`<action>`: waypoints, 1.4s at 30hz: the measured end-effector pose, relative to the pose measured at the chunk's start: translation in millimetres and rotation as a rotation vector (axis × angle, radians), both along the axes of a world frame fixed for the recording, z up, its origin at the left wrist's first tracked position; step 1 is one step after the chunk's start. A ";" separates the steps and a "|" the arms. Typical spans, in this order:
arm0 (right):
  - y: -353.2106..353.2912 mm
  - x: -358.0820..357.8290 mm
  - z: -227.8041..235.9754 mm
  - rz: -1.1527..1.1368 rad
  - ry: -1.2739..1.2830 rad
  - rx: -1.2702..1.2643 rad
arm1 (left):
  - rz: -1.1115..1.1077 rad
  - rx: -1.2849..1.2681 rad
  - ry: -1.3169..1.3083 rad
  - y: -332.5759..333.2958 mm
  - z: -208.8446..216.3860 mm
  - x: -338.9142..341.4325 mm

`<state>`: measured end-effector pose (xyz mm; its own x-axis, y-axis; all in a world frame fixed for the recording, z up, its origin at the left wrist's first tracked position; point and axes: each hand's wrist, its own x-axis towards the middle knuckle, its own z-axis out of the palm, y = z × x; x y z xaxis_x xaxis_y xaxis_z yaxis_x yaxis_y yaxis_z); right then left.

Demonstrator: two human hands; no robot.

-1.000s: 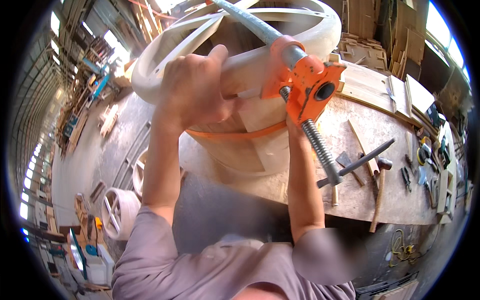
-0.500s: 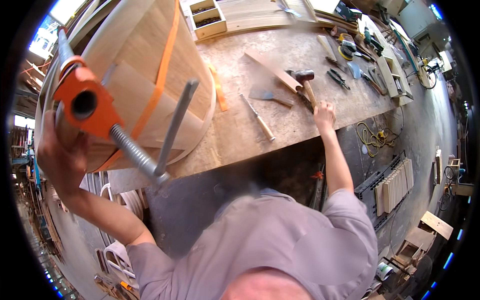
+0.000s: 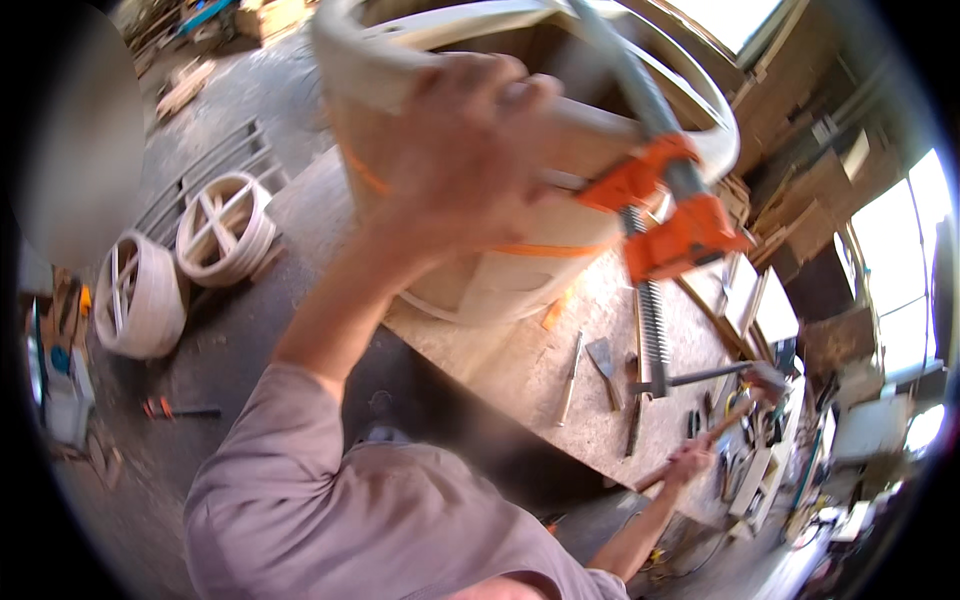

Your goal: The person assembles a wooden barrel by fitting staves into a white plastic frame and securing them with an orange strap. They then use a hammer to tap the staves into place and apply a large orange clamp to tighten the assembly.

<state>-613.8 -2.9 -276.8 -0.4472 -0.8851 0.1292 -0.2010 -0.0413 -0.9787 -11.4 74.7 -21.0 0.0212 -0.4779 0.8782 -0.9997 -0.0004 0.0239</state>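
A large rounded wooden drum (image 3: 480,292) with an open, ring-like top stands on the workbench, an orange strap (image 3: 560,250) round its side. Across the top lies a pipe clamp (image 3: 690,235) with an orange jaw, threaded screw and bar handle. My left hand (image 3: 465,150) is over the drum's near rim, its fingers bent but smeared by motion, so its hold is unclear. Over the bench's right end, my right hand (image 3: 692,460) is wrapped round the wooden handle of a hammer (image 3: 768,383), raised with its dark head up beside the clamp's handle.
On the bench (image 3: 470,370) lie a thin wooden-handled tool (image 3: 572,375) and a scraper (image 3: 604,362). Hand tools crowd its right end. Round wooden frames (image 3: 225,230) stand at left, and an orange-ended clamp (image 3: 180,410) is on the floor.
The view has swung toward the drum's open top. My left hand has shifted from beside the clamp jaw to the near rim. My right hand has lifted the hammer off the bench.
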 end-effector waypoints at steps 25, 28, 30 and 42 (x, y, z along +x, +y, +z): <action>134.7 518.1 425.9 0.936 1.172 -0.015 | 0.037 -0.367 0.217 -6.5 -25.1 9.6; 125.5 506.4 428.8 0.805 0.990 -0.356 | 0.014 -0.269 0.149 -1.4 -22.5 5.4; 116.1 499.3 418.3 0.542 1.338 -0.260 | -0.038 -0.200 0.163 -2.7 -20.2 -1.3; 107.4 501.5 403.9 0.939 1.217 -0.077 | 0.093 -0.151 0.120 -0.4 -26.7 1.1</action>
<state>-112.3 104.5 127.1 0.6565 -0.7527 0.0487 -0.7247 -0.6473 -0.2363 -10.3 74.3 -47.7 0.1676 -0.3327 0.9280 -0.9856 -0.0796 0.1494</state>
